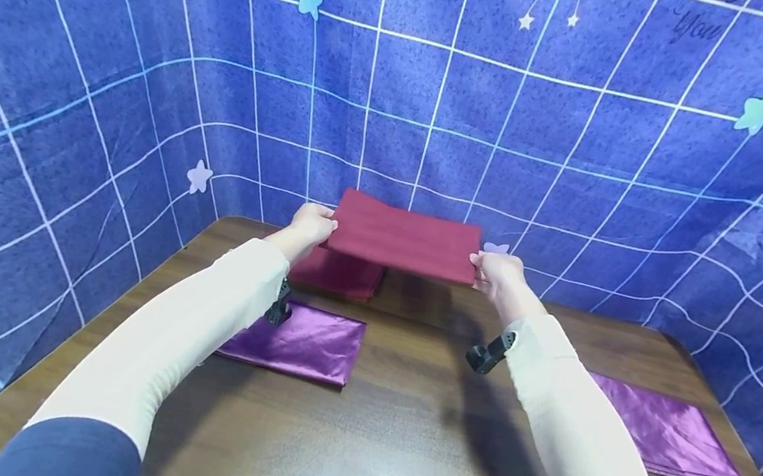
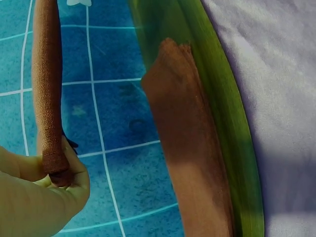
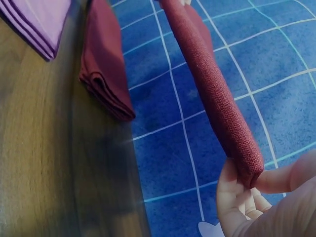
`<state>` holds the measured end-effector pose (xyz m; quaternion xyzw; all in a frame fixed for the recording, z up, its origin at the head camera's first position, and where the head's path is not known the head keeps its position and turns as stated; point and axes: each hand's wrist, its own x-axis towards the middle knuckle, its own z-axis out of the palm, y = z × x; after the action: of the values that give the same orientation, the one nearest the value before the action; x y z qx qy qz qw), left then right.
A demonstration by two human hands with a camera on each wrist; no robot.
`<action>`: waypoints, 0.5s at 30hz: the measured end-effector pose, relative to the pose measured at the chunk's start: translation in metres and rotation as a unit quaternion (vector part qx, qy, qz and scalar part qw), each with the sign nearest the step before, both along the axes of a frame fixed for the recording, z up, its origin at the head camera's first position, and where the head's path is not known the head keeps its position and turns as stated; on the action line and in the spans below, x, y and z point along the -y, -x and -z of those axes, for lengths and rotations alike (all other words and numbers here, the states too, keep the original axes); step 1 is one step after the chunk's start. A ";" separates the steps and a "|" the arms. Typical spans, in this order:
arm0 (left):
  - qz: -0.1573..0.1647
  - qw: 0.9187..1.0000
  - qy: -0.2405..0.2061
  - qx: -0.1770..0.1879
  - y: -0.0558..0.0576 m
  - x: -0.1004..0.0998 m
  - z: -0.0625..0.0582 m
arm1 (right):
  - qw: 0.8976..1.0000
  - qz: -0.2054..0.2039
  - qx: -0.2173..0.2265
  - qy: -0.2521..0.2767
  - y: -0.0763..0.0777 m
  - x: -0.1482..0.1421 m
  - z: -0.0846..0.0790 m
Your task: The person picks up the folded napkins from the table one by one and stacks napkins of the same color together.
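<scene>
A folded dark red cloth (image 1: pixel 405 237) is held up off the table, stretched level between both hands. My left hand (image 1: pixel 312 223) pinches its left end between thumb and fingers, also plain in the left wrist view. At the opposite end my right hand (image 1: pixel 499 274) grips the edge, thumb on one side and fingers on the other in the right wrist view. Below and to the left, a second folded red cloth (image 1: pixel 339 273) lies on the table near its back edge, partly hidden by the held one. Its stacked layers show in the right wrist view.
A folded shiny purple cloth (image 1: pixel 307 342) lies in front of the red one on the left. Another purple cloth (image 1: pixel 674 434) lies at the right, partly behind the right sleeve. The brown wooden table (image 1: pixel 400 413) meets a blue gridded curtain (image 1: pixel 414 70) behind it.
</scene>
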<state>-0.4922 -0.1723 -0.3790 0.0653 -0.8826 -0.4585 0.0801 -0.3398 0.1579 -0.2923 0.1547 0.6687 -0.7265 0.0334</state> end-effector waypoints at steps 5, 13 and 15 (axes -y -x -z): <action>0.012 0.999 -0.021 0.023 -0.042 -0.006 -0.031 | 1.000 0.005 0.000 0.010 0.003 0.005 0.004; 0.030 0.997 -0.055 0.038 -0.112 -0.020 -0.082 | 1.000 0.000 -0.005 -0.004 0.006 0.010 0.006; 0.028 0.997 -0.057 0.033 -0.114 -0.019 -0.083 | 1.000 -0.001 -0.009 -0.009 0.006 0.012 0.006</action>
<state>-0.3777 -0.1530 -0.2957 0.0604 -0.8586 -0.5080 0.0342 -0.3457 0.1460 -0.2984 0.1476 0.6753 -0.7221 0.0272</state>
